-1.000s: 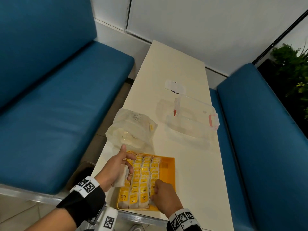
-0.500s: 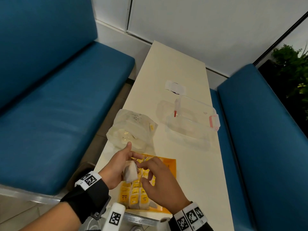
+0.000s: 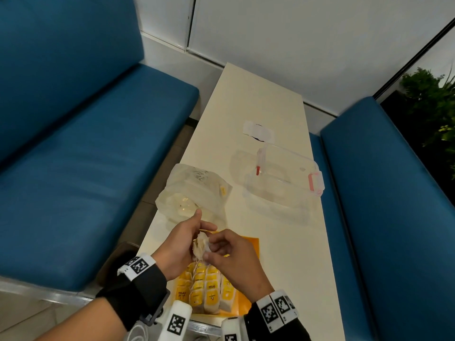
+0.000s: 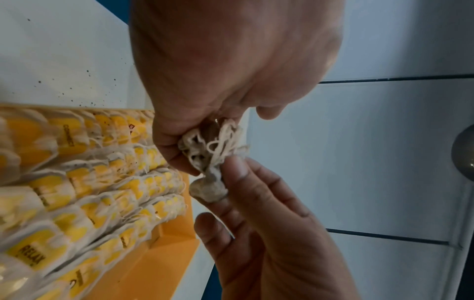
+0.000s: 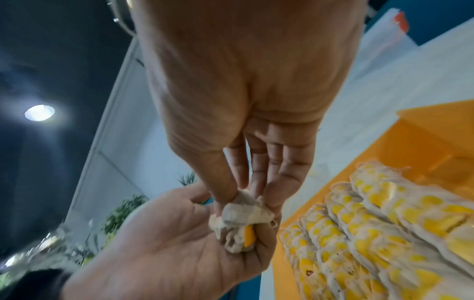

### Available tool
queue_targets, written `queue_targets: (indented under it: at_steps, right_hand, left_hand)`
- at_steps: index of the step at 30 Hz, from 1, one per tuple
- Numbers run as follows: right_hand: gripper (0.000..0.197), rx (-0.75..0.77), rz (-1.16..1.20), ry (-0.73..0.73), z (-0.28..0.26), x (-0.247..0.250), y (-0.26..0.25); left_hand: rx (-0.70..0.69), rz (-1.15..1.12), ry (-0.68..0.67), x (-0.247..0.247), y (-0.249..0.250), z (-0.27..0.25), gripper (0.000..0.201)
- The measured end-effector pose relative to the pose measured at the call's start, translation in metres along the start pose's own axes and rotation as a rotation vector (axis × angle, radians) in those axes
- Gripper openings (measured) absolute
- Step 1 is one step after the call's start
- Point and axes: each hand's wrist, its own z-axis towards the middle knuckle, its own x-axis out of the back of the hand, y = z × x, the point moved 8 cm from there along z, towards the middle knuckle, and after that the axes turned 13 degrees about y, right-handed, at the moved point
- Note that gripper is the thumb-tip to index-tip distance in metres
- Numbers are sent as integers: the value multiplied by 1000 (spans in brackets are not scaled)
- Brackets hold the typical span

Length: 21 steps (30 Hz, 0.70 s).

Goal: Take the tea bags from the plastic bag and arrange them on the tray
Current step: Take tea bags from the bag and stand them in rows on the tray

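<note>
Both hands above tray (image 3: pixel 253 247): left hand (image 3: pixel 177 244) cups crumpled tea bag (image 3: pixel 200 246), right hand (image 3: pixel 229 252) pinches it, likely untangling string before slotting into rows. Plastic bag (image 3: pixel 194 193) just beyond.

Our hands (image 3: pixel 187 244) hide the tray's (image 3: pixel 252 247) middle rows; its near edge is cut off. The bag's (image 3: pixel 197 190) contents are too blurred to tell.

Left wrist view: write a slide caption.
Both hands, left hand and right hand, pinch a crumpled tea bag beside the orange tray.
</note>
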Motion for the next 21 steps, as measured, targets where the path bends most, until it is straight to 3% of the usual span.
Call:
queue_targets:
  at_steps: [5, 9, 13, 17, 21]
  right_hand:
    - [28, -134, 215, -26, 2, 5, 13]
    - [50, -167, 346, 2, 4, 12, 18]
    - [40, -169, 415, 18, 2, 15, 17]
    - [35, -105, 347, 60, -2, 21, 10]
    - [31, -64, 318, 79, -1, 23, 8]
  left_hand:
    - [-14, -13, -18, -1, 0, -2, 49]
    - [-62, 9, -5, 5, 2, -2, 38]
    - [-140, 98, -39, 6, 6, -9, 23]
    - [-125, 158, -138, 5, -1, -16, 26]
    - [-184, 160, -155, 8, -1, -18, 37]
